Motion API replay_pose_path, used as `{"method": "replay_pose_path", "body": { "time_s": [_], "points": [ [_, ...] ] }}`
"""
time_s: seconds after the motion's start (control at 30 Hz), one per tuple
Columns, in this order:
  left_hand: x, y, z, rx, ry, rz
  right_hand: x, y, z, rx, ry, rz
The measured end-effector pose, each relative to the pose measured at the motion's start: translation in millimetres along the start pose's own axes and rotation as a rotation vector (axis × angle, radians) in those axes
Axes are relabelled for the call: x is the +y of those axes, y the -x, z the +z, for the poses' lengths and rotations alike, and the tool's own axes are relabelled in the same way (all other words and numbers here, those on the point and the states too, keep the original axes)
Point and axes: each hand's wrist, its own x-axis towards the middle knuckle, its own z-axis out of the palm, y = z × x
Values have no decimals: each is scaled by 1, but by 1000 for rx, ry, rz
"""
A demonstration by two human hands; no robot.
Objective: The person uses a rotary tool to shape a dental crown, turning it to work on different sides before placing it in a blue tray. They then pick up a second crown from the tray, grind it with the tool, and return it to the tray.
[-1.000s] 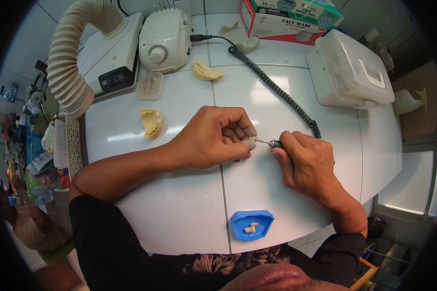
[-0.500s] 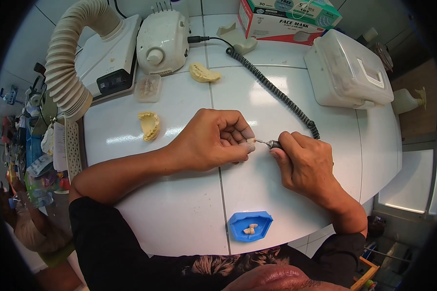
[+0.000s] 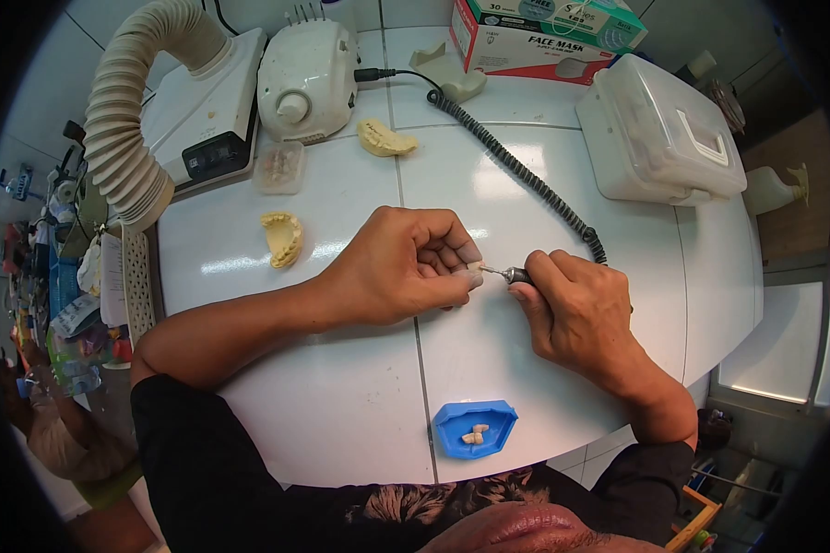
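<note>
Over the middle of the white table, my left hand (image 3: pixel 413 267) is closed, pinching a small whitish dental crown (image 3: pixel 476 266) between thumb and fingertips; most of it is hidden. My right hand (image 3: pixel 576 309) grips a dark rotary handpiece (image 3: pixel 518 276) whose thin metal bur points left and meets the crown or sits right beside it. A coiled black cord (image 3: pixel 526 175) runs from near my right hand to the white control unit (image 3: pixel 306 78). Close to the front edge lies a blue tray (image 3: pixel 452 442) with several tooth-coloured pieces (image 3: pixel 475 435) in it.
Two yellowish plaster dental casts, one (image 3: pixel 283 240) left of my hands and one (image 3: pixel 386 138) behind them, rest on the table. A ribbed suction hose (image 3: pixel 124 111) arches at the left. A clear-lidded case (image 3: pixel 662 134) and face mask boxes (image 3: pixel 544 55) stand at the back right.
Both hands keep nearly the same pose. The bur tip has shifted very slightly at the crown, and the whole view has moved a touch.
</note>
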Motion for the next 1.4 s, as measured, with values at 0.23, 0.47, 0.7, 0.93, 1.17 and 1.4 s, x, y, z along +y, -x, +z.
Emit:
{"method": "replay_pose_path", "body": {
  "time_s": [0.23, 0.47, 0.7, 0.93, 1.17, 1.4],
  "points": [
    [1, 0, -1, -6, -18, 15, 0, 0, -1, -4, 8, 16],
    [0, 0, 0, -10, -1, 11, -1, 1, 0, 5, 10, 22],
    [2, 0, -2, -24, 15, 4, 0, 1, 0, 10, 4, 18],
    [3, 0, -1, -8, 68, -5, 1, 1, 0, 11, 6, 8],
    [5, 1, -1, -24, 48, -30, 2, 1, 0, 15, 1, 10],
    [5, 1, -2, -30, 26, -12, 1, 1, 0, 21, 5, 10]
  ]
}}
